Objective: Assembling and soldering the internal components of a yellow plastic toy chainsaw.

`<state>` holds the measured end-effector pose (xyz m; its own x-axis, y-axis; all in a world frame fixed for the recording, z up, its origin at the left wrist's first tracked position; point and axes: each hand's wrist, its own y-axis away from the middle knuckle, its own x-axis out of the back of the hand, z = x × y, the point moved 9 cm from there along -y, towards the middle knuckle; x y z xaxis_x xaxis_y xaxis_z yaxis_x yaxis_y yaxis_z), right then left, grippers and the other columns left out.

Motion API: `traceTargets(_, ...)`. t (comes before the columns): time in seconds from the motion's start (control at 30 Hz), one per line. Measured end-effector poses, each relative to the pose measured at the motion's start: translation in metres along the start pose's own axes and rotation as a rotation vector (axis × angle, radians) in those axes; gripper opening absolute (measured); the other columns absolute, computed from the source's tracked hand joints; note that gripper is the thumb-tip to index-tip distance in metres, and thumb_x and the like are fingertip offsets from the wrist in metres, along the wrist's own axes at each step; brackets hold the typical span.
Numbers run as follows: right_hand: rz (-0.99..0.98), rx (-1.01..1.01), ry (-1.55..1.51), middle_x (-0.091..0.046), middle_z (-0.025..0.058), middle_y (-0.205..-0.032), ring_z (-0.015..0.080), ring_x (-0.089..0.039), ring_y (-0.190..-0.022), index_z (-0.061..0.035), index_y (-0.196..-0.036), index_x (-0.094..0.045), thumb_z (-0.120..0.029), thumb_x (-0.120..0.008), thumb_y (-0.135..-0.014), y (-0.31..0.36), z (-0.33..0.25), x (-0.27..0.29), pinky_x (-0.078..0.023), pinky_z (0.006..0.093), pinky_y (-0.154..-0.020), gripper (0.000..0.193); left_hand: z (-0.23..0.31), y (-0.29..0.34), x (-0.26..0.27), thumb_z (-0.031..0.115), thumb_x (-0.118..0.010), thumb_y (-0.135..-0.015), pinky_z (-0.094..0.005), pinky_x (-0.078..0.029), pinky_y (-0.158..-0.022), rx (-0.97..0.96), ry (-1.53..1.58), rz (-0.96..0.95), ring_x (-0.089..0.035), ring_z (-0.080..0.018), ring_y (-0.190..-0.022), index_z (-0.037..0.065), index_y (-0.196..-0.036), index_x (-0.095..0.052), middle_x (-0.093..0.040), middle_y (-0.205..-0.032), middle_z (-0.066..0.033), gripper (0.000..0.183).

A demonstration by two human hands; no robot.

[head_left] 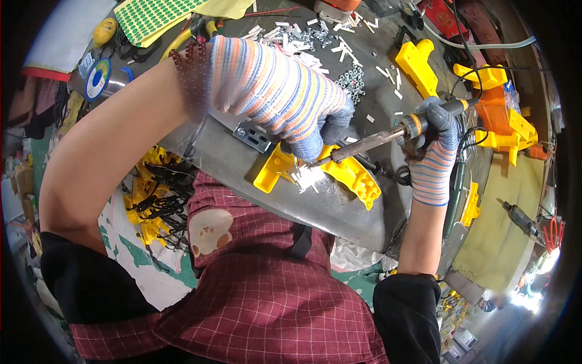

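Observation:
My right hand, in a striped knit glove with grey fingers, is closed around the handle of a soldering iron. The iron slants down to the left, its tip beside my left fingertips. My left hand, in a matching glove, reaches across with fingers bent together, pinching at the middle of a yellow plastic shell. What those fingers hold is hidden. The shell lies near the bench's front edge, its left part showing past my fingers. Bright glare covers a spot just below the tip. A metal bracket lies beside my left hand.
Hex nuts and small white strips are scattered beyond my hands. A solder spool stands at left. Another yellow housing lies far right, near cables. An electric screwdriver rests on the right. Yellow parts with black cords sit below the bench.

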<state>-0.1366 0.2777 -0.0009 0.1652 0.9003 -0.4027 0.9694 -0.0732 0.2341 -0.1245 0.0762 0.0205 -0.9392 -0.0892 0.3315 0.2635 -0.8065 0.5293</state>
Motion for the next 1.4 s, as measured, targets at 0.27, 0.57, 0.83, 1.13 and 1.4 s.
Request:
traceTargets(0.27,0.000,-0.013,-0.006,-0.061,0.0003,-0.083,0.0135,-0.061,-0.074,-0.0096,-0.097,-0.061,-0.017,-0.070,-0.081,-0.007,-0.001,0.005,-0.052,0.0284,-0.070,0.019,-0.006,-0.004,0.000,0.011,-0.075,-0.079,-0.0284,-0.048,-0.062,-0.013,-0.021,-0.009,-0.060,-0.0130,-0.074,0.001,-0.105,-0.060,-0.065,-0.082,-0.0078,0.032)
traceTargets(0.57,0.312,0.318,0.015,-0.062,0.0015,-0.075,0.0156,-0.060,-0.061,-0.0100,-0.086,-0.062,-0.024,-0.068,-0.082,-0.017,-0.074,0.015,-0.053,0.0298,-0.058,0.016,0.001,0.004,0.005,0.016,-0.074,-0.077,-0.0293,-0.046,-0.052,-0.026,-0.010,-0.021,-0.057,-0.0128,-0.061,0.002,-0.104,-0.058,-0.061,-0.074,-0.0050,0.034)
traceTargets(0.83,0.109,0.957,0.626,-0.064,0.0034,-0.087,0.0078,-0.058,-0.072,-0.0043,-0.102,-0.064,-0.017,-0.073,-0.086,-0.017,-0.135,-0.080,-0.046,0.0219,-0.066,0.023,0.000,-0.001,0.002,0.031,-0.081,-0.075,-0.0355,-0.051,-0.071,-0.127,-0.080,-0.001,-0.064,-0.0220,-0.080,0.002,-0.103,-0.060,-0.065,-0.089,-0.0114,0.046)
traceTargets(1.13,0.116,1.233,0.928,-0.068,0.0042,-0.085,0.0121,-0.062,-0.078,-0.0037,-0.095,-0.065,-0.014,-0.077,-0.082,-0.051,-0.122,-0.102,-0.051,0.0275,-0.076,0.021,-0.004,-0.001,0.004,0.033,-0.081,-0.075,-0.0361,-0.051,-0.071,-0.111,-0.072,0.015,-0.064,-0.0237,-0.080,0.002,-0.103,-0.060,-0.065,-0.088,-0.0114,0.047)
traceTargets(1.4,-0.106,1.428,1.378,-0.066,0.0134,-0.097,0.0344,-0.063,-0.089,-0.0090,-0.106,-0.063,-0.008,-0.078,-0.063,-0.076,-0.092,-0.101,-0.052,0.0404,-0.079,0.046,0.002,0.000,0.004,0.035,-0.082,-0.074,-0.0356,-0.050,-0.064,-0.160,-0.122,0.041,-0.062,-0.0211,-0.073,0.002,-0.100,-0.061,-0.064,-0.084,-0.0101,0.046)
